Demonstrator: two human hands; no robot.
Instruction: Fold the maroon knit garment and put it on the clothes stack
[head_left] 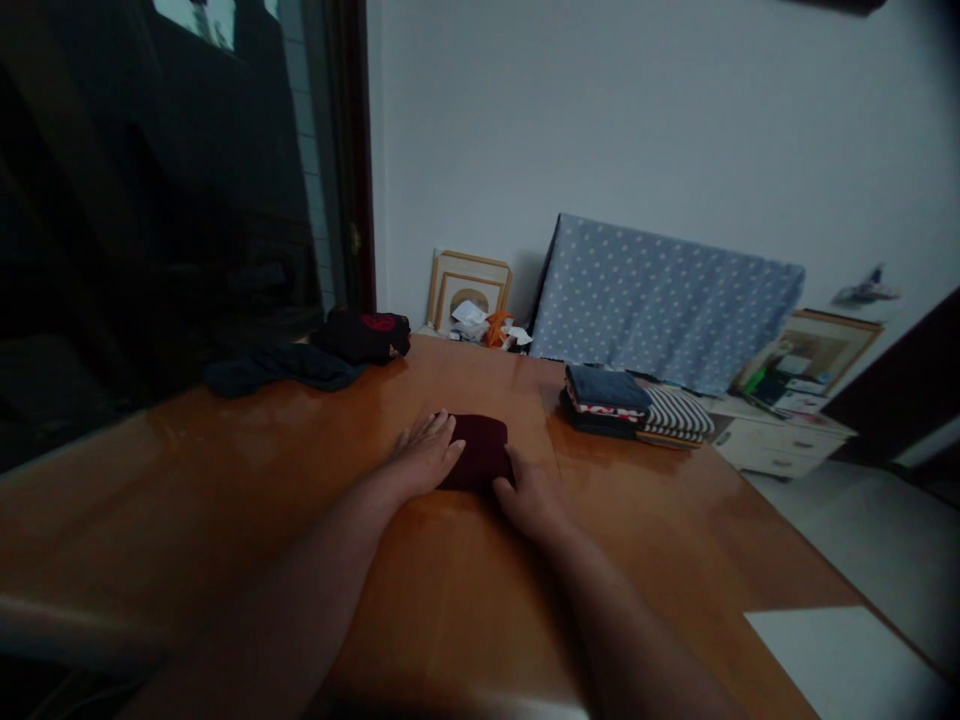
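Note:
A dark maroon folded piece of clothing lies on the wooden table in front of me, between my two hands. My left hand rests flat over its left edge, with the fingers stretched out and the thumb apart. At the right edge is my right hand, touching the cloth. Its thumb and forefinger are apart; the other fingers are mostly hidden behind the hand.
Further right on the table sit a stack of folded clothes and striped folded clothing. Dark crumpled clothes lie at the back left. A polka-dot cloth drapes behind; white paper lies front right.

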